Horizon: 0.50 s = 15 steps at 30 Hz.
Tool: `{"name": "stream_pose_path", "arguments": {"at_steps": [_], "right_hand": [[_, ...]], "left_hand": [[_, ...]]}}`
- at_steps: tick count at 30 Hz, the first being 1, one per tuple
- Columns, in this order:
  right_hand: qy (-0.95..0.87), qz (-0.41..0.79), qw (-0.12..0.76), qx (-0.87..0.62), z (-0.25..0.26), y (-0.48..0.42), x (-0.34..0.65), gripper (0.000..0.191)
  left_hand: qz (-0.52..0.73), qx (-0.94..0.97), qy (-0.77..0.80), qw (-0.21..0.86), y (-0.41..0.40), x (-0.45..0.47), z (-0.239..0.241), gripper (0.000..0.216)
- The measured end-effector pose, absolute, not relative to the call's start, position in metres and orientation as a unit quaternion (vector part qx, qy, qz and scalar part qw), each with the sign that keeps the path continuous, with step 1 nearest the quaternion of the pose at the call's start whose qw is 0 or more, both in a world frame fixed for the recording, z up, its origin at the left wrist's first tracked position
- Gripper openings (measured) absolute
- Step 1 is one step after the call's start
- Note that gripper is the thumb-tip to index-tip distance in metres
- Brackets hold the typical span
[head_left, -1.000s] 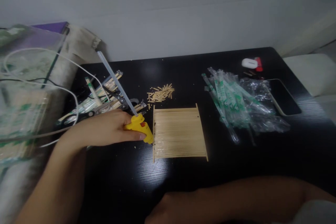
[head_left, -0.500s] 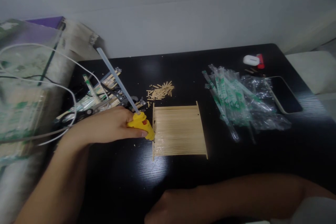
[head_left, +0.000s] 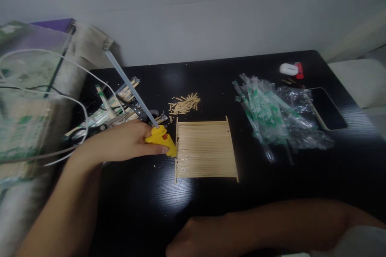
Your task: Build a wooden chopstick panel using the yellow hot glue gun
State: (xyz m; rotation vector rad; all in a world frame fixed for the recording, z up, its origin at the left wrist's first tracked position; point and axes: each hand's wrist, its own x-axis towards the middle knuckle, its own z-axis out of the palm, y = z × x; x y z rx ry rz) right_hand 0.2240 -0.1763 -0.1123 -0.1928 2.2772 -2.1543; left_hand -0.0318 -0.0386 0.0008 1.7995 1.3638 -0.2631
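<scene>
My left hand point(head_left: 126, 142) is wrapped round a yellow glue gun point(head_left: 161, 139) with a clear glue stick point(head_left: 129, 87) poking out of its back. The gun's tip touches the left edge of a flat mat of wooden sticks point(head_left: 205, 148) lying on the black table point(head_left: 211, 76). My right hand point(head_left: 193, 239) rests at the table's near edge, its forearm lying across the front; its fingers are out of frame.
A small heap of cut stick bits point(head_left: 183, 105) lies behind the mat. Empty plastic wrappers point(head_left: 271, 114) pile to the right, with a phone point(head_left: 327, 108) and a white case point(head_left: 288, 68) beyond. Scissors, wrapped chopsticks point(head_left: 120, 106) and white cables point(head_left: 45, 88) clutter the left.
My left hand has slid the glue gun a little away from me along the mat's left edge. My right arm has stayed still.
</scene>
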Motion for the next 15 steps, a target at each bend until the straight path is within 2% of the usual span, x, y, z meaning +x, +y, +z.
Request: {"name": "stream_pose_path", "arguments": {"at_steps": [15], "right_hand": [[0.726, -0.684, -0.015, -0.066, -0.1106, -0.1753, 0.2246, 0.027]], "left_hand": [[-0.127, 0.690, 0.579, 0.415, -0.0373, -0.0284, 0.0028, 0.050]]}}
